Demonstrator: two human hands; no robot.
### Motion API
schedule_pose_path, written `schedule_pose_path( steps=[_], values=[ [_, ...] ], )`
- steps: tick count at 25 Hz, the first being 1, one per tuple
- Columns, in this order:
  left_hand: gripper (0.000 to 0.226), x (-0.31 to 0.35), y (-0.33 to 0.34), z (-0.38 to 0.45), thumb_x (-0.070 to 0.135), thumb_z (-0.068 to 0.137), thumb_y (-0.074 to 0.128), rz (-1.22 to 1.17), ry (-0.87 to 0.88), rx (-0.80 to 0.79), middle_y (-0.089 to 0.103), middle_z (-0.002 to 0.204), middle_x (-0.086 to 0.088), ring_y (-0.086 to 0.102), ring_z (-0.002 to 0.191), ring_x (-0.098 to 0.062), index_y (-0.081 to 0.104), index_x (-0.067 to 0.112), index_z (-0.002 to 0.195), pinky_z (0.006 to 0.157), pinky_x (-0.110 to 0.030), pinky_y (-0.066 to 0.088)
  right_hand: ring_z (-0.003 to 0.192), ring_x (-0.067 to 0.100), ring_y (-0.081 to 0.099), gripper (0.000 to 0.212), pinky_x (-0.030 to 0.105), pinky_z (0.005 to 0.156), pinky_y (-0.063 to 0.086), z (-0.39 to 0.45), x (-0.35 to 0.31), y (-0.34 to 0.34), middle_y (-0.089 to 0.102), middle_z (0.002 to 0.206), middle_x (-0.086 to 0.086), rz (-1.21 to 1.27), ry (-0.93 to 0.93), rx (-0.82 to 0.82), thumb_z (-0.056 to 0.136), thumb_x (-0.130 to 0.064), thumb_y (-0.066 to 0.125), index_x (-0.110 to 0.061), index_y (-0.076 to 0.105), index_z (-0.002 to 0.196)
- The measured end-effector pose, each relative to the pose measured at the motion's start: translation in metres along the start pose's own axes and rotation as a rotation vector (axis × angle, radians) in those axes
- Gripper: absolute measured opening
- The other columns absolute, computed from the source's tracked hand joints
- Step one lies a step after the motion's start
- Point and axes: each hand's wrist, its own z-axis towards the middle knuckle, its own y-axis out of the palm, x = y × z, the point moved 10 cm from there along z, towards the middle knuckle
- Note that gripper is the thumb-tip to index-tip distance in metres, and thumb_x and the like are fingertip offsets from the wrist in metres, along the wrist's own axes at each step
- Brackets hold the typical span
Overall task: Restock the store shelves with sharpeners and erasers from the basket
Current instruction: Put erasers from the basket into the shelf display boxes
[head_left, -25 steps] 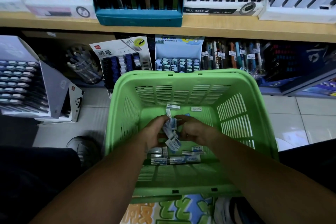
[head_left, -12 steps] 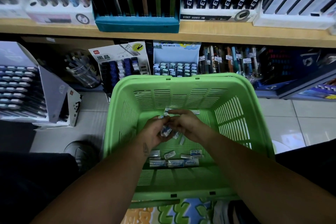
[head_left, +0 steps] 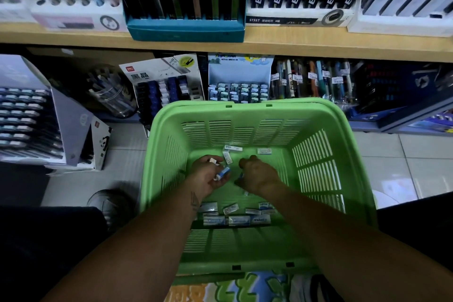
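A long wooden shelf board [head_left: 294, 44] runs across the top, lined with boxed pens and pencils. Below it, a green slatted plastic basket [head_left: 318, 154] sits on the pale tiled floor [head_left: 404, 154], its far rim close to the lower shelf's display boxes. Both forearms reach into it. The left hand [head_left: 208, 176], palm up near the basket floor's middle, curls its grip around a few small blue-and-white wrapped erasers [head_left: 223, 172]. The right hand [head_left: 257, 174], knuckles up just beside it, has curled fingers; whether they hold anything, I cannot tell. More wrapped erasers [head_left: 235, 219] lie along the basket floor's near edge, and a few loose erasers [head_left: 232, 147] lie by its far edge.
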Motion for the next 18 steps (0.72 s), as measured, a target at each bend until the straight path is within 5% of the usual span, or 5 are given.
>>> schedule_pose_path(
  steps=[5,9,12,18],
  values=[
    [0.033,0.001,-0.004,-0.007,-0.021,0.091,0.049,0.087,0.015,-0.011,0.058,0.091,-0.017,0.06,0.078,-0.029,0.065,0.006,0.08,0.052,-0.031,0.058,0.121,0.029,0.054,0.045,0.031,0.101,0.044,0.006,-0.02,0.019,0.048,0.134,0.014,-0.014,-0.099,0.017,0.086,-0.004,0.067,-0.014,0.059,0.13],
    [0.038,0.001,-0.011,-0.007,-0.021,0.088,0.04,0.072,-0.022,0.012,0.064,0.097,-0.021,0.061,0.078,-0.031,0.068,0.005,0.092,0.051,-0.029,0.057,0.084,0.02,0.063,0.039,0.036,0.078,0.06,0.012,-0.014,-0.001,0.062,0.1,0.004,0.679,-0.045,-0.008,0.071,0.001,0.085,-0.005,0.071,0.107],
    [0.045,0.006,0.002,-0.014,-0.015,0.082,0.037,0.075,-0.052,-0.049,0.065,0.102,-0.021,0.058,0.079,-0.029,0.07,0.005,0.107,0.057,-0.029,0.051,0.093,0.016,0.067,0.041,0.029,0.078,0.06,0.002,-0.023,-0.027,0.07,0.108,0.004,0.93,-0.164,0.024,0.07,0.001,0.087,-0.006,0.074,0.108],
    [0.01,0.03,0.035,-0.05,0.02,0.101,0.057,0.088,0.07,-0.192,0.066,0.078,-0.005,0.057,0.064,-0.017,0.063,0.011,0.102,0.057,-0.026,0.047,0.099,0.018,0.071,0.054,0.03,0.083,0.06,-0.016,-0.016,-0.068,0.073,0.111,0.004,1.005,-0.198,0.09,0.068,0.003,0.087,-0.007,0.07,0.118]
  ],
)
